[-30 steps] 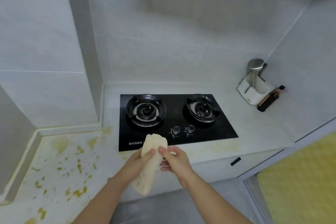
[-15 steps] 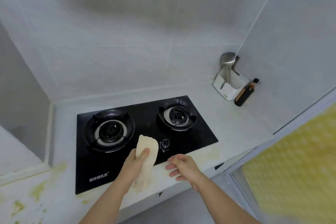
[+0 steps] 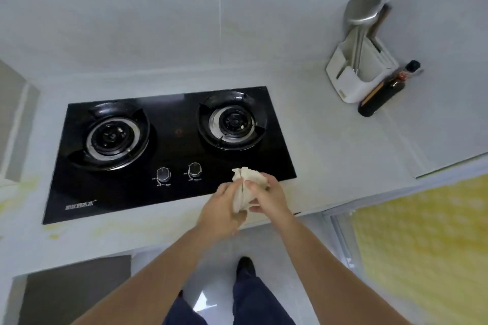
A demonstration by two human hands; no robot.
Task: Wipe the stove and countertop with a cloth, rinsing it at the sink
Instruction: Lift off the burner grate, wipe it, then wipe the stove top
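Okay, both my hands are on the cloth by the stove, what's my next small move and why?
Probably lower the cloth onto the stove by its front right corner and start wiping: both hands hold it bunched just above there, off the surface.

The stove (image 3: 169,150) fills the frame's centre-left, set into the countertop (image 3: 317,124). A utensil holder (image 3: 353,79) stands upper right, with a bottle (image 3: 383,92) just beside it.

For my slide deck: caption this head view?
Both hands, left hand and right hand, bunch a cloth above the black stove's front edge.
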